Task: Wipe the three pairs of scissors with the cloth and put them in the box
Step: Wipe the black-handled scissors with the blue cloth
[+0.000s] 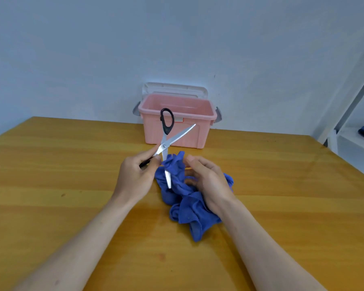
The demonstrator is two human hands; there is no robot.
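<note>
Where wall [93, 49] meets table [51, 175], box [177, 133]

No writing can be read anywhere; the small label on the front of the pink box [178, 131] is too blurred.

Open scissors [166, 141] over blue cloth [187, 198] (pink box [177, 124] behind).
</note>
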